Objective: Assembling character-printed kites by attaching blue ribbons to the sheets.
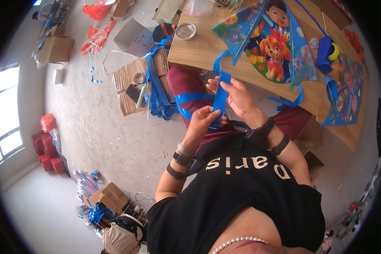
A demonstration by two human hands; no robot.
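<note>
A flat blue ribbon [221, 98] is stretched between my two hands above my lap. My left hand [202, 122] pinches its lower end between thumb and fingers. Farther up, my right hand [238, 96] grips the strip with its thumb pressed on top and some fingers behind it. More blue ribbon hangs from the table edge and drapes over my thigh. On the table beyond my hands lies a kite [271, 51] printed with bright cartoon figures. Whether the held strip joins the kite, I cannot tell.
The wooden table [203, 48] carries a round clear-topped tin [185, 31], a blue tape dispenser [325, 54] and a second printed kite [347, 95]. Left of my knee, a flattened cardboard box [125, 99] holds a heap of blue ribbon [156, 91], a phone [133, 92] and a tape roll [139, 78].
</note>
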